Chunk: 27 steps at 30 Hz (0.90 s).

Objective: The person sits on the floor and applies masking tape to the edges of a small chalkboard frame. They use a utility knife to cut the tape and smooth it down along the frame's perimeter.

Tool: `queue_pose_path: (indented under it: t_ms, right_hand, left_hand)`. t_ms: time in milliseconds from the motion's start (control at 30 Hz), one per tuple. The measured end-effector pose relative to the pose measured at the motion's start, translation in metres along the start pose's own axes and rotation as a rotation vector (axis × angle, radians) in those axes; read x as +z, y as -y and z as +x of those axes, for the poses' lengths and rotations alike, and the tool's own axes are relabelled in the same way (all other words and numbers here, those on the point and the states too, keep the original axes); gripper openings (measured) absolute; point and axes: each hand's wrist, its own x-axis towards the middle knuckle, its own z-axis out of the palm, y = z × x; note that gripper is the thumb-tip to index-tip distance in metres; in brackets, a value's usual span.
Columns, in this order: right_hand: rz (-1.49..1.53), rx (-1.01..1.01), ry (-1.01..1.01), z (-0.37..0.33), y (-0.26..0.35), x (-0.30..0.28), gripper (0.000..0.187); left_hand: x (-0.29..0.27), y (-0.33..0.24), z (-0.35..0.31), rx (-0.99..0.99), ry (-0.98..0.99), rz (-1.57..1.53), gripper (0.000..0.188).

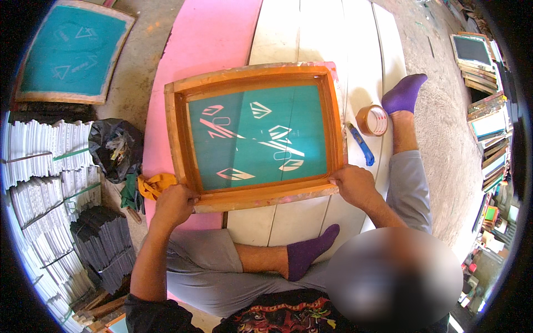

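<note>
A screen printing frame [255,139] with a wooden border and teal mesh is held in front of me, tilted over the table. Pale line designs show through the mesh, pink on its left part and white on the right. My left hand [176,204] grips the frame's near left corner, fingers closed round the wood. At the near right corner, my right hand [355,183] has closed on the border too. Just right of the frame lie a blue utility knife [361,145] and a roll of brown tape [372,121]. An orange cloth [156,185] sits beside my left hand.
The table [266,227] has pink and white boards; my legs rest on it. Another teal screen [72,50] lies far left. Tied stacks of white sheets [41,205], dark sheets [102,244] and a black plastic bag [115,149] stand left. More frames [474,58] are piled at right.
</note>
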Motion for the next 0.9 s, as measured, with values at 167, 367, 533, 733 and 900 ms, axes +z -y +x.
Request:
queue_pose_path:
  t_ms: [167, 367, 533, 733, 900]
  right_hand:
    - [-0.023, 0.006, 0.021, 0.002, 0.0, 0.003, 0.018]
    - [-0.025, 0.018, 0.043, 0.003, 0.001, 0.002, 0.019]
    - [-0.022, 0.004, 0.048, 0.004, -0.001, 0.003, 0.018]
    - [-0.056, 0.023, 0.08, 0.005, 0.0, 0.002, 0.018]
    - [-0.034, -0.023, 0.02, -0.007, -0.001, -0.005, 0.02]
  left_hand:
    - [-0.004, -0.005, 0.001, -0.033, 0.052, 0.077, 0.015]
    - [-0.005, -0.008, 0.0, -0.024, 0.047, 0.117, 0.015]
    - [0.0, -0.005, 0.001, -0.008, 0.031, 0.197, 0.014]
    - [-0.005, -0.008, 0.0, 0.004, 0.042, 0.209, 0.014]
    - [-0.003, -0.004, 0.0, 0.007, 0.057, 0.194, 0.017]
